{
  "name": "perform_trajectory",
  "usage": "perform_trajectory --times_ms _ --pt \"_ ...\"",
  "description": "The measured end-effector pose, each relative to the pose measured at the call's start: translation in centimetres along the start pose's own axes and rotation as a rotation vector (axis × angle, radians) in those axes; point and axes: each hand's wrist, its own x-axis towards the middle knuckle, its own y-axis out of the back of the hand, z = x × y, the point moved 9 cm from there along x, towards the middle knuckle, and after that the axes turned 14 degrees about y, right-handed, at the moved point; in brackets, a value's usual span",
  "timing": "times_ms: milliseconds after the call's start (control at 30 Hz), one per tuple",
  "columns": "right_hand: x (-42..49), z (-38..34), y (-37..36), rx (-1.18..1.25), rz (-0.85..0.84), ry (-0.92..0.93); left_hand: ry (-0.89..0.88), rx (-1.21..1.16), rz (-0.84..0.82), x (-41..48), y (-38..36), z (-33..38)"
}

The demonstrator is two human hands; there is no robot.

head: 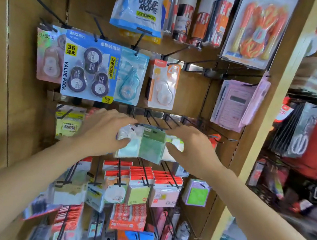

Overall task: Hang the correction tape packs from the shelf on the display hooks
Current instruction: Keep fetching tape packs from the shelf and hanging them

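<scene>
Both hands are up at the middle row of the pegboard, holding a small bundle of correction tape packs (150, 146) between them. A green card faces the camera, with clear blister packs on either side. The left hand (104, 130) grips the bundle's left edge, thumb on the front and the other fingers (121, 117) curled over the top. The right hand (189, 145) clamps the right edge in the same way. The top of the bundle sits right at the tip of a black display hook (149, 126), so the step in hand looks like threading the packs onto it. Blur hides whether the hang holes have caught the wire.

The next move probably calls for lining the punched holes up with the hook tip and then pushing the bundle toward the far board so it slides along the wire. The neighbouring hooks stand close on the right, so the packs should be kept level so they don't snag.

Above hang a blue value pack (89, 68) of correction tape and an orange-and-white pack (163, 85). Sticky note packs (138, 191) fill the row below.
</scene>
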Motion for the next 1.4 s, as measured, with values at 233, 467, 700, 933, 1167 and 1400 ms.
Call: perform_trajectory --times_ms 233,467,700,933,1167,1400 --pt "-9.1 -2.0 -4.3 0.234 0.008 -0.092 0.026 -0.193 0.075 -9.3 -0.9 2.7" --pt "-21.1 -4.6 -14.4 0.444 -0.156 -0.327 0.250 -0.323 -0.553 -22.3 -14.5 1.4" --pt "-36.8 -9.1 -25.3 0.622 -0.525 -0.685 0.566 -0.444 -1.037 -40.9 -24.7 0.7" --pt "-49.6 -15.9 -31.7 0.696 -0.924 -0.853 1.048 -0.610 -1.307 -63.7 -31.0 -0.5" --pt "-56.6 -21.9 -36.8 0.774 -1.107 -0.931 1.221 -0.417 -1.522 -76.3 -30.5 -0.5" --pt "-63.0 -25.6 -43.6 0.834 -1.182 -1.062 1.318 -0.326 -1.552 -79.6 -34.6 -3.2"
